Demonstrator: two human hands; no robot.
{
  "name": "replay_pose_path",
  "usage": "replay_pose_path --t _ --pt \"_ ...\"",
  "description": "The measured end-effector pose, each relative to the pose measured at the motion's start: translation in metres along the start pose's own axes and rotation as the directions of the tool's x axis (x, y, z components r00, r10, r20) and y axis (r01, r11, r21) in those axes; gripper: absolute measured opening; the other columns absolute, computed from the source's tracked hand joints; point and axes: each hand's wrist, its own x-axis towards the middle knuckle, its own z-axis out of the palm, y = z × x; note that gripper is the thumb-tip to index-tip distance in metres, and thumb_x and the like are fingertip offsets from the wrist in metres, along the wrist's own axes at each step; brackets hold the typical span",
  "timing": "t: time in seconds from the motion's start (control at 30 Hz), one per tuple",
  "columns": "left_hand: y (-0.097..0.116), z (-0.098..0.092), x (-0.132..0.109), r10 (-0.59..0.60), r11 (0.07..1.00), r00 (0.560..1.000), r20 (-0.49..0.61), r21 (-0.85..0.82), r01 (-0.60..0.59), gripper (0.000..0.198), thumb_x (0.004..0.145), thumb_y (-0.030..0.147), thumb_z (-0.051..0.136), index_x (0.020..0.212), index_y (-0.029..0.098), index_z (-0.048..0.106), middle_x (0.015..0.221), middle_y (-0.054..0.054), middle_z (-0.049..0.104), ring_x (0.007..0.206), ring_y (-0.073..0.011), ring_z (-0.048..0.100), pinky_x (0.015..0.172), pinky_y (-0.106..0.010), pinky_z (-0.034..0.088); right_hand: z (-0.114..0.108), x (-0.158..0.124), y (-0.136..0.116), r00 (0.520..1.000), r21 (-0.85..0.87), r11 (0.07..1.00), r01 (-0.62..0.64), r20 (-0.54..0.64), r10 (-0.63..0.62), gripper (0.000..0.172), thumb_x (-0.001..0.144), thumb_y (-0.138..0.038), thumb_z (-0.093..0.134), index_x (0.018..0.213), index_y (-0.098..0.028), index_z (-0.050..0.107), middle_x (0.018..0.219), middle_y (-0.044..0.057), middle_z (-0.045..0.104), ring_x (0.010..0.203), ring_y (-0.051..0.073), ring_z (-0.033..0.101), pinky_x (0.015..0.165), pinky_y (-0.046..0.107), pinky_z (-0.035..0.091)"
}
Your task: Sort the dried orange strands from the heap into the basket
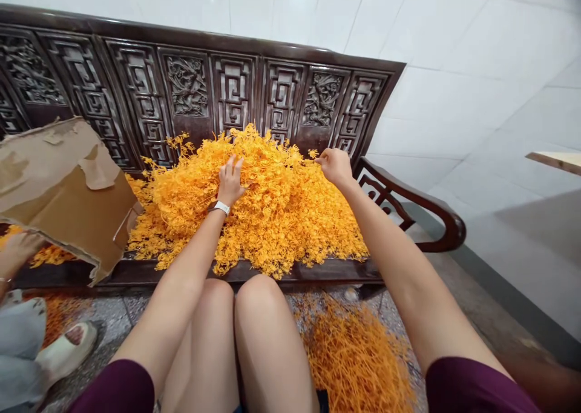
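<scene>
A big heap of orange plastic flower pieces, thin and branched like small sprigs, covers the seat of the dark carved bench. On the heap's left face rests my left hand, a white-strapped watch on its wrist, fingers spread and touching the pieces. My right hand is raised at the heap's right edge, thumb and fingers pinched together. A small orange flower piece shows at those fingertips.
A torn cardboard sheet stands on the bench to the left. Beyond it are a co-worker's hand and a white shoe. Orange stems lie heaped on the floor. The bench's curved armrest is at right.
</scene>
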Motion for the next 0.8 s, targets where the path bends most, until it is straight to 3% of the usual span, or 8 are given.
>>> replay_pose_path --t 0.1,0.2,0.3,0.4,0.47,0.53,0.67,0.8 --pt "-0.002 -0.002 0.005 -0.017 1.0 1.0 -0.026 0.001 0.017 0.083 0.094 0.042 0.065 0.164 0.01 0.034 0.173 -0.021 0.028 0.144 -0.0416 0.037 0.121 -0.054 0.026 -0.007 0.012 0.003 0.999 -0.039 0.999 -0.035 -0.032 0.034 0.022 0.097 -0.033 0.068 0.1 -0.014 0.079 0.107 0.016 0.074 0.095 0.025 0.064 0.079 0.033 0.042" --pt "-0.001 -0.002 0.002 -0.02 0.999 0.999 0.024 0.029 0.02 0.081 0.097 0.047 0.06 0.166 0.013 0.033 0.175 -0.018 0.024 0.145 -0.0421 0.036 0.12 -0.054 0.024 -0.019 0.025 0.02 0.992 -0.046 0.991 -0.128 -0.028 0.127 0.02 0.095 -0.031 0.07 0.1 -0.012 0.078 0.104 0.015 0.075 0.088 0.02 0.061 0.077 0.031 0.038" --pt "-0.003 -0.002 -0.003 -0.132 0.989 0.991 -0.026 0.058 0.133 0.087 0.097 0.055 0.057 0.168 0.013 0.031 0.177 -0.018 0.016 0.146 -0.0453 0.033 0.119 -0.055 0.025 -0.048 0.025 0.059 0.955 -0.066 0.955 -0.289 -0.083 0.283 0.022 0.097 -0.025 0.063 0.1 -0.006 0.075 0.114 0.022 0.073 0.076 0.013 0.053 0.075 0.034 0.034" --pt "-0.008 -0.001 -0.002 -0.201 0.978 0.977 -0.064 0.04 0.204 0.087 0.096 0.055 0.056 0.168 0.013 0.03 0.177 -0.017 0.018 0.143 -0.0448 0.033 0.117 -0.055 0.026 -0.09 0.008 0.11 0.87 -0.076 0.869 -0.49 -0.111 0.481 0.018 0.09 -0.017 0.067 0.076 -0.006 0.069 0.098 0.029 0.073 0.06 0.009 0.037 0.071 0.04 0.032" --pt "-0.009 0.001 0.002 -0.171 0.985 0.985 -0.035 0.02 0.171 0.087 0.095 0.051 0.059 0.167 0.013 0.032 0.176 -0.016 0.023 0.141 -0.0435 0.034 0.117 -0.054 0.026 -0.114 -0.009 0.136 0.844 -0.051 0.844 -0.533 -0.105 0.526 0.023 0.086 -0.015 0.071 0.065 -0.013 0.063 0.081 0.021 0.072 0.056 0.009 0.035 0.069 0.04 0.033" --pt "-0.007 0.005 0.005 -0.156 0.988 0.987 -0.027 -0.007 0.156 0.088 0.092 0.051 0.061 0.166 0.011 0.033 0.175 -0.017 0.027 0.14 -0.0442 0.034 0.116 -0.057 0.026 -0.131 -0.028 0.15 0.853 0.006 0.858 -0.514 -0.095 0.512 0.022 0.086 -0.018 0.073 0.067 -0.014 0.064 0.067 0.009 0.067 0.054 0.009 0.039 0.067 0.038 0.034" --pt "0.0 0.009 -0.002 -0.13 0.981 0.983 -0.126 -0.159 0.11 0.095 0.091 0.066 0.057 0.164 0.01 0.035 0.171 -0.017 0.033 0.138 -0.0432 0.031 0.111 -0.06 0.025 -0.147 -0.059 0.146 0.88 0.155 0.878 -0.453 -0.08 0.468 0.023 0.091 -0.031 0.072 0.091 -0.008 0.076 0.059 -0.003 0.057 0.049 0.008 0.047 0.061 0.034 0.036" --pt "0.027 -0.017 -0.029 0.037 0.976 0.973 -0.23 -0.202 -0.085 0.09 0.094 0.069 0.055 0.161 0.012 0.04 0.161 -0.021 0.045 0.145 -0.0421 0.021 0.108 -0.064 0.019 -0.156 -0.09 0.111 0.893 0.454 0.825 -0.335 -0.127 0.432 0.023 0.091 -0.024 0.073 0.098 -0.003 0.078 0.06 -0.005 0.057 0.044 0.003 0.044 0.056 0.033 0.032"
